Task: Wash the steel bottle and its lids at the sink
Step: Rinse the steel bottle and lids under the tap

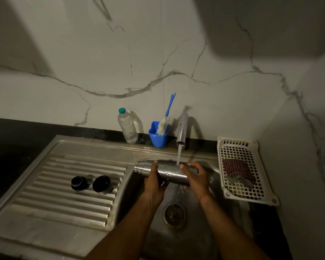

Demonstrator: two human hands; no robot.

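The sink basin (199,228) lies in the right part of the steel unit, hemmed in at the back by the marble-veined wall (176,53) and on the right by a white plastic basket (231,145) that stands on the dark counter (17,139) just beside the basin's rim. To the left the ribbed drainboard (64,203) stretches wide, holding only a dark lid (79,183) and a second lid (101,184), which stand close together and well apart from the hands. The steel bottle (169,172) is held roughly level above the basin, over the drain (174,213), its ringed neck pointing left towards the drainboard. The left hand (155,182) grasps it from below near the neck, thumb over the top; the right hand (195,177) is curled round the base end, fingers wrapped over the body. Water (179,154) falls from the curved chrome tap (182,130) onto the bottle between the two hands (its brushed metal shines wet there). A red thread (203,197) circles the right wrist. Against the wall stand a clear plastic bottle (128,126) with a teal cap and a blue holder (158,138) with a white-bristled, blue-handled brush (164,124) leaning in it. A dark checked cloth (236,169) lies crumpled in the perforated basket.
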